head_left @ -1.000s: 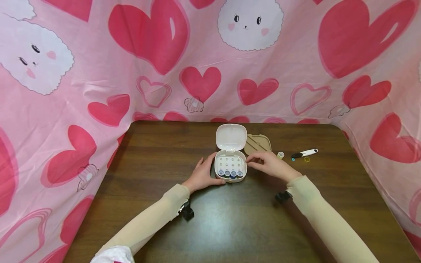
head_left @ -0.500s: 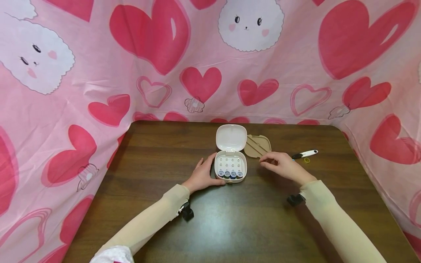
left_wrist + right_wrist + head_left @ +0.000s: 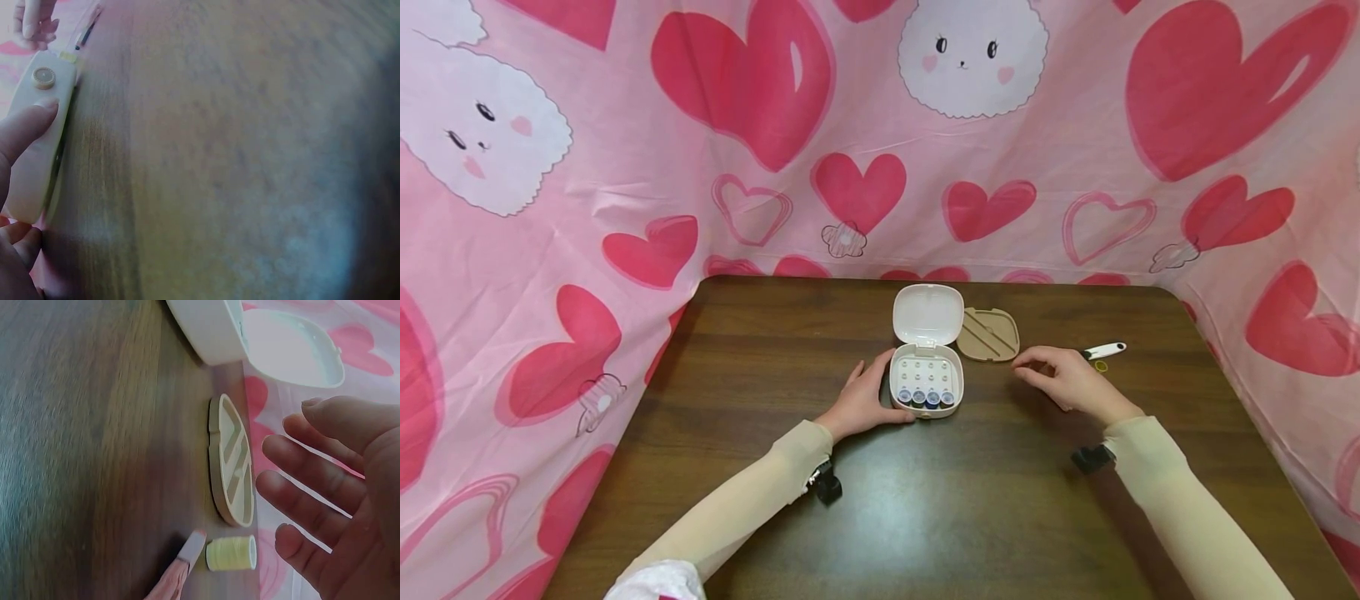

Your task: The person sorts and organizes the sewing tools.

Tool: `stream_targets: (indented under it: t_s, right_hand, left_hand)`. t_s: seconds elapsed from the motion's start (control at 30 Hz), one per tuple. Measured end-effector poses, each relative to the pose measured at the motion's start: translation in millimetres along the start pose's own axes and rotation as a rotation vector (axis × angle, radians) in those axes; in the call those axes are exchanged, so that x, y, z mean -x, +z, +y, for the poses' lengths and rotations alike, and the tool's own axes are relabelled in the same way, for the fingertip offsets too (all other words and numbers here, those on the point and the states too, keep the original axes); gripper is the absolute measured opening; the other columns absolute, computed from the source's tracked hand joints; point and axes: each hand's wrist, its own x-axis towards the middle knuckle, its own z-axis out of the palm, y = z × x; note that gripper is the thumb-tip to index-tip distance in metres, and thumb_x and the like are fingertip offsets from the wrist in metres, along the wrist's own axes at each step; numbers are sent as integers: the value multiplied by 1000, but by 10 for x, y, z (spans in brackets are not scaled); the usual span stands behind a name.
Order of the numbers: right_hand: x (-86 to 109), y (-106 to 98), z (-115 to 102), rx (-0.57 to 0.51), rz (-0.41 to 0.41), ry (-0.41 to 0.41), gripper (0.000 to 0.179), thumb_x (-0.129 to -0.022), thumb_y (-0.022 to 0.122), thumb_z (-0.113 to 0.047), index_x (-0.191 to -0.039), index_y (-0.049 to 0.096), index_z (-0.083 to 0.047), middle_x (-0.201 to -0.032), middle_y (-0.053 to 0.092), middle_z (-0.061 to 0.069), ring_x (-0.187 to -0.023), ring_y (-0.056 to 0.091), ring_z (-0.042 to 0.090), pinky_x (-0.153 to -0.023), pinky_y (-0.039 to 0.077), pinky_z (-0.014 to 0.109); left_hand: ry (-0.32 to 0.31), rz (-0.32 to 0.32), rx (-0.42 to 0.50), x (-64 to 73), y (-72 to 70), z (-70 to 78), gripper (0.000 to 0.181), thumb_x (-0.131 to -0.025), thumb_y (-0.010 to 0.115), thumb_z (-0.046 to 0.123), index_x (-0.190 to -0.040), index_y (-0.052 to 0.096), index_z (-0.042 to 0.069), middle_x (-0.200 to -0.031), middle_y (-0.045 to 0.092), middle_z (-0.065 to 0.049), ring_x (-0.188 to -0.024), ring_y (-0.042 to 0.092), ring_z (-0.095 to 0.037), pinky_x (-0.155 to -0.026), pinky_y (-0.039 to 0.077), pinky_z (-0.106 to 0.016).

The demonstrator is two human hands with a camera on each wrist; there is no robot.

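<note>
In the head view my left hand [image 3: 867,402] grips a small white sewing box [image 3: 926,354], its fingers along the left side and the thumb at the front. In the left wrist view that thumb lies on the box front, close to a round button [image 3: 44,77]. Inside, rows of pegs show, with several dark blue thread spools [image 3: 926,399] along the front row. The lid [image 3: 928,313] stands raised. My right hand [image 3: 1070,385] is over the table to the right, its fingers loosely bent and holding nothing, beside a yellow thread spool [image 3: 231,553].
Behind the box, on the right, lies a tan divided tray [image 3: 988,335]. A black and white tool [image 3: 1105,351] and a small yellow ring [image 3: 1101,366] lie farther right. The right wrist view shows a slim pinkish thing with a grey tip [image 3: 181,565]. A heart-printed cloth [image 3: 857,192] borders the table.
My right hand has moved away from the box to the right, now covering the yellow spool and part of the black and white tool in the head view. The left hand keeps still.
</note>
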Motion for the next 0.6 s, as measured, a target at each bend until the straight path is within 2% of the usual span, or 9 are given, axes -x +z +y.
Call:
stream_targets:
  t_s: [0.03,0.17,0.33,0.37,0.47,0.6]
  right_hand:
    - [7,-9,8,-13,-2,12,19,-100,71,-18,-116,73,-8,-76,66,12,-39,47,15,-37,44,33]
    - [30,-46,47,-37,2,20,18,-102,69,-18,-116,72,-7,-56,55,12,-38,49,21,-39,45,33]
    - [59,-74,112,-42,7,4,16,-103,67,-15,-114,71,-5,-56,57,12,-41,54,27,-46,48,32]
    - [65,-77,128,-30,15,-3,15,-103,67,-15,-114,71,-5,-57,58,12,-41,54,26,-49,50,31]
    - [82,-80,173,48,66,-44,14,-102,69,-16,-112,73,-7,-75,69,9,-51,58,18,-59,51,28]
    - [96,-86,240,154,161,-112,12,-99,73,-14,-109,77,-9,-106,76,4,-75,60,10,-72,48,24]
  left_hand:
    - [1,1,-1,-1,-1,0,117,-75,93,45,-164,25,10,-166,38,-8,-150,40,-22,-129,7,-50]
    - [5,8,-1,-3,-7,5,117,-75,93,45,-164,25,9,-165,38,-9,-150,40,-23,-129,7,-50]
    - [5,10,0,-2,-8,2,118,-75,93,45,-164,25,9,-165,38,-9,-150,40,-23,-129,8,-50]
    - [5,9,-1,-2,-7,0,118,-75,93,45,-164,25,9,-165,38,-9,-150,40,-23,-129,8,-50]
    - [3,5,-2,-2,-2,-4,117,-75,93,45,-164,25,10,-165,38,-8,-150,40,-23,-129,7,-50]
    - [2,6,-4,1,2,-1,117,-75,93,44,-164,25,10,-165,38,-8,-150,40,-23,-129,7,-50]
